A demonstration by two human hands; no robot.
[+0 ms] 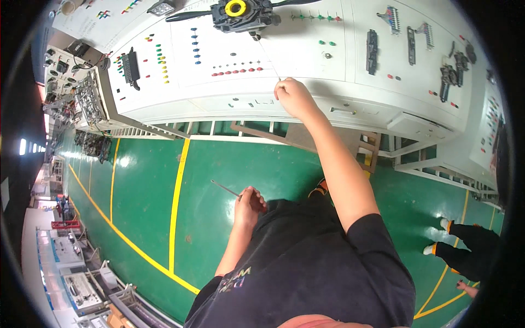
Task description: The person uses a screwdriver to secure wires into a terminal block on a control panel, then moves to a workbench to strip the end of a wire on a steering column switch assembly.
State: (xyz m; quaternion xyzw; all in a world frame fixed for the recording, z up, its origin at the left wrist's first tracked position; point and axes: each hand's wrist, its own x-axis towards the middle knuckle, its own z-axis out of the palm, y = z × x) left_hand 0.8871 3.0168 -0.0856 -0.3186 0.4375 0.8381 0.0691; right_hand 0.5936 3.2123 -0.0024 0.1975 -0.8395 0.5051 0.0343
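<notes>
My right hand (295, 98) is stretched out at the front edge of a white panel bench (311, 60), fingers closed round the near end of a thin metal rod (269, 61). The rod's far end reaches the underside of a steering column switch (243, 15), black with two stalks and a yellow ring. Whether the tip touches it is too small to tell. Low in front of my body, my left hand (249, 206) is closed on a slim tool with a metal shaft (225, 189), like a screwdriver; its handle is hidden in my fingers.
Coloured sockets (237, 71) and black connectors (372, 52) cover the panel. A drawer (420, 127) and a brown board (306, 136) are below it. Another person (465, 251) stands at the right. More training benches (85, 98) line the left, over a green floor with yellow lines (176, 208).
</notes>
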